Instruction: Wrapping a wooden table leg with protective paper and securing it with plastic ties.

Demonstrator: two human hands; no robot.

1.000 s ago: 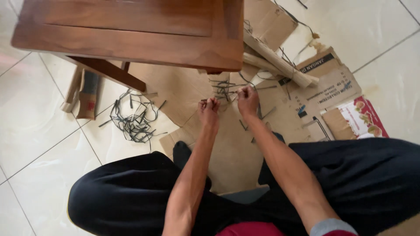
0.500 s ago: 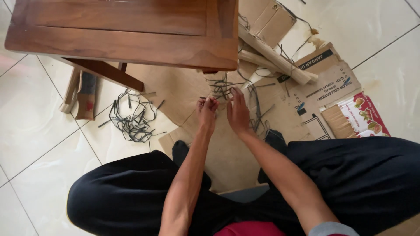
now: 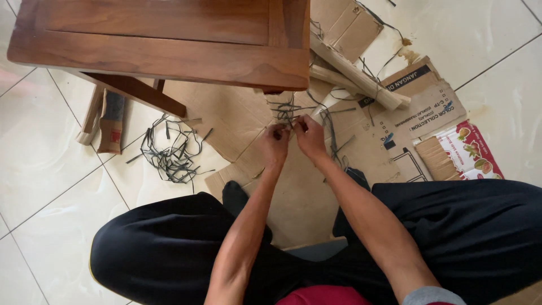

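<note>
Head view: both hands are seen low over flattened brown cardboard [image 3: 237,121] on the floor, just below the edge of a dark brown wooden bench [image 3: 164,39]. The left hand [image 3: 275,142] and the right hand [image 3: 309,134] are held close together, nearly touching, each grip pinched shut on a small tangle of thin dark grey strips [image 3: 287,110]; the exact hold of the fingertips cannot be told at this size. The tangle is judged partly worked, with loose ends fanned out above the hands. A larger loose pile of the same dark strips [image 3: 169,152] is left lying apart to the left, on the white tiled floor [image 3: 45,169] at the cardboard's edge, so most of the material appears unhandled. More single strips are scattered beside the right hand. Pale wooden sticks [image 3: 355,79] are laid across printed cardboard sheets [image 3: 429,107] at upper right, with a red and white printed carton [image 3: 471,149] further right. A small brown wooden piece [image 3: 110,121] is seen under the bench by its leg. The person is seated on the floor in black trousers [image 3: 485,226].
</note>
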